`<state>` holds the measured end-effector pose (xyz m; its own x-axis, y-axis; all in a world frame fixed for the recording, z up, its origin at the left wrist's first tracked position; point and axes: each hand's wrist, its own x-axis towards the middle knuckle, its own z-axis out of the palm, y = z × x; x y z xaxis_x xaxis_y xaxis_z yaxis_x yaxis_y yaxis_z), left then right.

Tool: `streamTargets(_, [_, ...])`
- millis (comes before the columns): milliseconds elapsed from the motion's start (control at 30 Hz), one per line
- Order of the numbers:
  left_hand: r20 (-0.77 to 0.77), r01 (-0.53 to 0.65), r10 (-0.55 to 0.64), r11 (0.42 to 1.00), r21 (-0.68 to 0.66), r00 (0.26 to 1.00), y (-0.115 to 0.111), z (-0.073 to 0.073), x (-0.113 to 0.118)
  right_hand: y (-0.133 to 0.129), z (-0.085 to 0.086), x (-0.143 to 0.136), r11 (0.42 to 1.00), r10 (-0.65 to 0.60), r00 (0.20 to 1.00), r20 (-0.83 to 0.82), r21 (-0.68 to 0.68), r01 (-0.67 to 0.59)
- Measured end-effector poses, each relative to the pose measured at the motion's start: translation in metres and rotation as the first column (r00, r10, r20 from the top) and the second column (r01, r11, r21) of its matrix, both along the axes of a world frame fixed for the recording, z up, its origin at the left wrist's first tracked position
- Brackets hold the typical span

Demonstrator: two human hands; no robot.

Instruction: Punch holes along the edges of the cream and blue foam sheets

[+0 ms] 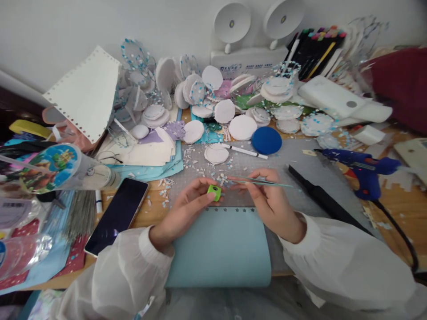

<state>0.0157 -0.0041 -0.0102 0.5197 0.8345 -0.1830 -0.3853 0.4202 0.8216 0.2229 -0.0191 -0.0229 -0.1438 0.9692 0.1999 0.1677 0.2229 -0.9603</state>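
Observation:
A small bright green craft punch (214,192) is gripped between the thumb and fingers of my left hand (190,206). Between the thumb and fingers of my right hand (271,200) lies a long, thin teal strip (282,183), pointing right; its exact kind is not clear. Below both hands, a light blue sheet of paper (220,249) hangs curled over the table's front edge. A row of small star-shaped holes runs along its upper edge.
A grey cutting mat (287,155) carries white paper scraps, a white pen (245,151) and a blue disc (266,140). On the right lie a black stick-like tool (320,200) and a blue glue gun (363,166). A phone (116,213) and cup (66,169) are left.

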Motion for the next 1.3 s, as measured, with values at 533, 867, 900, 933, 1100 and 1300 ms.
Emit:
streamTargets(533, [0.024,-0.01,0.01,1.0,-0.021,1.0,0.0,0.001,0.0,0.004,0.01,-0.005,0.985,-0.129,0.991,-0.017,0.114,0.131])
streamTargets(867, [0.034,-0.064,0.066,0.996,-0.054,0.997,0.0,0.005,0.0,0.008,0.014,0.004,0.935,-0.281,0.944,0.172,0.273,0.228])
streamTargets(900, [0.038,-0.08,0.083,0.994,-0.07,0.996,0.001,0.005,0.0,0.009,0.015,0.006,0.923,-0.317,0.924,0.215,0.294,0.249])
streamTargets(933, [0.04,-0.096,0.099,0.992,-0.084,0.994,0.001,0.006,0.0,0.01,0.016,0.009,0.909,-0.356,0.899,0.255,0.318,0.27])
streamTargets(1100, [0.046,-0.121,0.126,0.988,-0.092,0.991,0.003,0.008,0.0,0.018,0.015,0.027,0.852,-0.463,0.72,0.517,0.483,0.202])
streamTargets(1300, [-0.013,-0.092,0.091,0.992,-0.084,0.996,0.003,0.007,0.0,0.028,0.007,0.034,0.851,-0.525,0.404,0.749,0.453,0.267])
